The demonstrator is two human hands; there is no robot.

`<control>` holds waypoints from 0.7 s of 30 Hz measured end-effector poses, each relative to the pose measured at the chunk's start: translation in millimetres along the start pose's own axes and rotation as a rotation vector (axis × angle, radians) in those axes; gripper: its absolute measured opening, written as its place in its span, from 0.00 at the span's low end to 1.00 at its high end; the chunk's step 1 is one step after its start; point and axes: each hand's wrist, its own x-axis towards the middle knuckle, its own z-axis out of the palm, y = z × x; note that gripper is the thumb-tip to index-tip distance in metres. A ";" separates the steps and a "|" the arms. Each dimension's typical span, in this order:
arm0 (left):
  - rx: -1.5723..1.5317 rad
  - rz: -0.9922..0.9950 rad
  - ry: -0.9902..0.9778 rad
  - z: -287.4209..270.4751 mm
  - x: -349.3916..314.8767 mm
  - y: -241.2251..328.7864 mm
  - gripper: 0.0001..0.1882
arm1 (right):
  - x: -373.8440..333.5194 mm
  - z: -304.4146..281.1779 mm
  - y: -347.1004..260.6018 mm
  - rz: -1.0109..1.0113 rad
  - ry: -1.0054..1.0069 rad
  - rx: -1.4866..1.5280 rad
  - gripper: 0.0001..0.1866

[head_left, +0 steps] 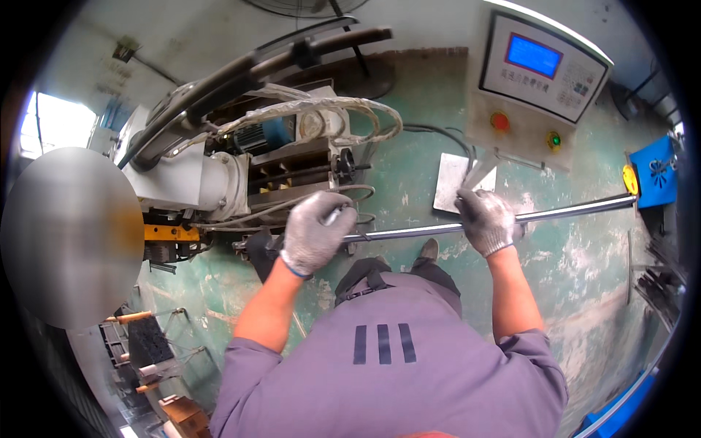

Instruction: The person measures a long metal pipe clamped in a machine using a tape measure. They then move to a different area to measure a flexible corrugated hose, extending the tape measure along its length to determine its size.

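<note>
A long, shiny metal pipe (416, 232) runs across in front of me, from beside my left hand out to the right. My right hand (485, 223), in a grey-white knit glove, is closed around it with the fingers curled on the far side. My left hand (318, 232), gloved the same way, is closed just over the pipe's left part. A small bright bit shows between its thumb and fingers; what it is I cannot make out. Dark parts (263, 252) lie below and left of that hand, partly hidden by it.
A machine (219, 179) with a motor, cables and a long dark arm (292, 55) stands at left. A control panel (544, 66) with red and green buttons rises at far right, its base plate (449, 182) on the floor. A blue box (653, 171) is at the pipe's right end.
</note>
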 end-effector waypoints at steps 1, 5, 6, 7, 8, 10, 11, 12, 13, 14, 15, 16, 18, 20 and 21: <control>-0.018 -0.031 -0.041 22.7 1.5 3.4 0.09 | -0.2 -1.5 2.7 -0.003 -0.009 0.041 0.06; 0.172 0.243 -0.073 98.6 5.4 -25.4 0.06 | -0.9 -10.4 12.5 0.023 -0.159 0.095 0.03; 0.225 0.272 -0.093 110.2 5.7 -22.1 0.05 | -2.7 -13.0 13.9 0.014 -0.209 0.056 0.03; 0.256 0.331 -0.113 122.0 6.8 -16.4 0.05 | -8.3 -15.4 18.1 -0.017 -0.144 0.098 0.06; 0.221 0.262 -0.133 129.9 3.7 -12.7 0.05 | -10.7 -8.8 14.6 -0.024 -0.174 0.022 0.08; 0.111 0.167 -0.104 146.5 5.3 -36.5 0.06 | -8.4 -3.5 11.0 -0.080 -0.116 0.173 0.12; 0.065 0.126 -0.101 154.0 18.8 -48.5 0.07 | -7.1 0.5 12.1 -0.082 0.024 0.300 0.11; 0.046 0.136 -0.148 167.2 31.4 -48.8 0.07 | -4.2 -9.8 19.3 -0.045 0.116 0.329 0.09; 0.020 0.139 -0.186 185.6 43.0 -45.1 0.07 | -6.6 -30.8 33.3 0.008 0.293 0.283 0.09; 0.004 0.127 -0.207 180.9 49.0 -43.5 0.08 | -3.8 -46.5 21.9 0.039 0.462 0.253 0.10; 0.030 0.203 -0.217 177.6 54.5 -39.3 0.08 | -1.3 -62.9 10.5 0.064 0.630 0.225 0.11; 0.050 0.272 -0.222 189.6 58.1 -28.2 0.08 | -1.2 -85.1 17.2 0.168 0.653 0.154 0.10; 0.137 0.449 -0.191 209.6 57.8 -11.7 0.08 | 2.1 -100.9 35.6 0.050 0.463 0.119 0.08; 0.203 0.450 -0.079 225.0 42.0 -8.5 0.08 | 23.2 -115.9 51.3 -0.131 0.208 0.003 0.04; 0.242 0.490 -0.050 241.1 38.3 7.3 0.08 | 21.3 -139.9 63.9 -0.068 0.170 -0.113 0.05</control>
